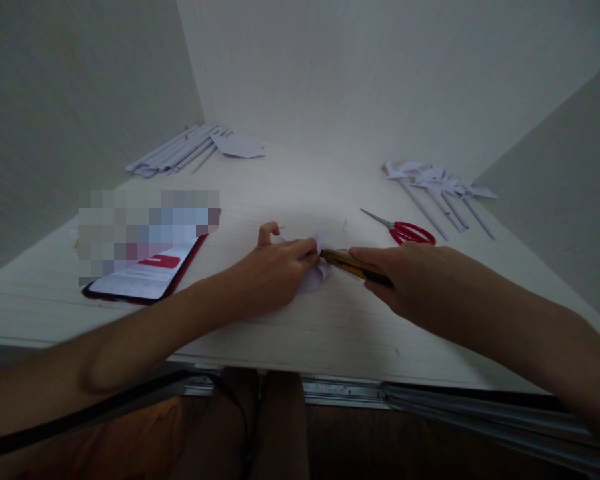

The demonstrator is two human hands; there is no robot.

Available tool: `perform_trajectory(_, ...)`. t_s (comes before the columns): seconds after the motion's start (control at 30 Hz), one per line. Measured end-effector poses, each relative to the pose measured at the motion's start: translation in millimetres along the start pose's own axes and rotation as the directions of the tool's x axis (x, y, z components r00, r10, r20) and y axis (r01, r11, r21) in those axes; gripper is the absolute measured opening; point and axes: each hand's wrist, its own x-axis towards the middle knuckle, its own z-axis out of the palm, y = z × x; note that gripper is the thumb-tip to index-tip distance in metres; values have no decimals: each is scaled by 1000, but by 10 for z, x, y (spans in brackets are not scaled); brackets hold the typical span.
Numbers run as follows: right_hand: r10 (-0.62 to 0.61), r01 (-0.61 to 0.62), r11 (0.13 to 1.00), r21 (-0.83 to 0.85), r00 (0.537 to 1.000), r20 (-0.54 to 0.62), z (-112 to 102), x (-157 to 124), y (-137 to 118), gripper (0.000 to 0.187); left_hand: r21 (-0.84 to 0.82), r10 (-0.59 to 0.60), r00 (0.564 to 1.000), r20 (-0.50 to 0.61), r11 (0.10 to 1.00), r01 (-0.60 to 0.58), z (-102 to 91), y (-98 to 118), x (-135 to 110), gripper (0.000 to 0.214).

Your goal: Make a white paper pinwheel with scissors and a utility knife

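My left hand is low over the white tabletop, its fingertips pinched on a piece of white paper. One of its fingers sticks up, apart from the others. My right hand grips a yellow-and-black utility knife, its front end pointing left and touching or very near the paper by my left fingertips. Whether a blade is out cannot be made out. Just beyond my right hand lie scissors with red handles, their blades pointing to the back left.
A phone in a red case lies at the left, its screen lit. At the back left are several rolled paper tubes and a flat paper piece. Paper stems with cut leaf shapes lie back right. White walls enclose the tabletop.
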Motion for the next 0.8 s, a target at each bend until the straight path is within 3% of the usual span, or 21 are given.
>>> perform_trajectory(0.2, -59, 59, 998, 12, 998, -10, -16, 9, 4, 37, 24, 6, 999, -33, 1000, -5, 23, -6, -8, 35)
perform_trajectory(0.33, -34, 34, 999, 22, 999, 16, -37, 39, 28, 29, 25, 6, 999, -36, 1000, -5, 11, 6, 0, 35)
perform_trajectory(0.53, -25, 25, 1000, 14, 1000, 17, -28, 32, 8, 34, 12, 2, 1000, -18, 1000, -2, -1, 13, 5, 34)
perform_trajectory(0.8, -80, 80, 997, 24, 996, 25, -55, 57, 61, 26, 24, 5, 1000, -25, 1000, -4, -2, 11, 5, 34)
